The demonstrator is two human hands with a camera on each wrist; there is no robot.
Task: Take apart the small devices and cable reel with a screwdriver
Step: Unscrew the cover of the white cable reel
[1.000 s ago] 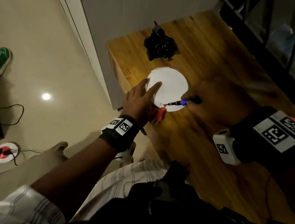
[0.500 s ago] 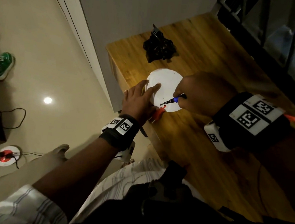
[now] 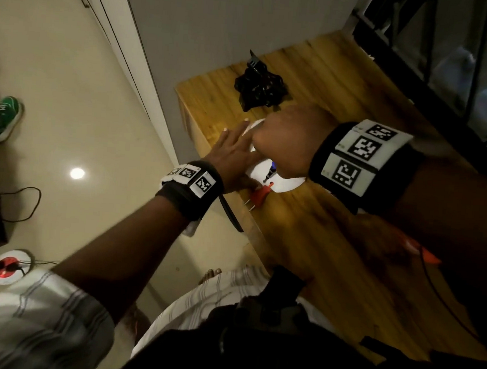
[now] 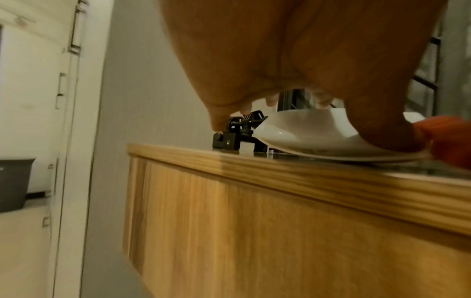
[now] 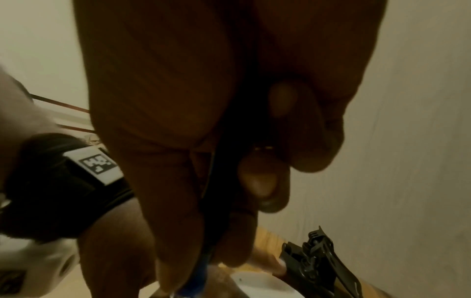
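1. The white round cable reel (image 3: 287, 183) lies flat on the wooden worktop (image 3: 334, 241), close to its front left edge; both hands cover most of it.
2. The left hand (image 3: 232, 157) lies flat on the reel with its fingers straight and spread, pressing down; from the left wrist view the palm (image 4: 305, 60) bears on the near rim of the white disc (image 4: 305, 131).
3. The right hand (image 3: 286, 141) is curled round the screwdriver (image 3: 271, 172), which stands nearly upright; its blue collar and dark tip show below the fist, the tip resting on the reel's face near the front rim; in the right wrist view the fingers (image 5: 257, 181) wrap the dark handle.
4. A red plug (image 3: 260, 196) with two metal pins lies on the worktop just in front of the reel, touching its edge, pins pointing towards the worktop's front edge.
5. A black plastic device (image 3: 260, 91) sits farther back on the worktop, apart from the reel, near the grey wall.
6. On the floor to the left lie a green shoe (image 3: 1, 115) and a white-and-red socket reel (image 3: 10, 266) with cables plugged in.
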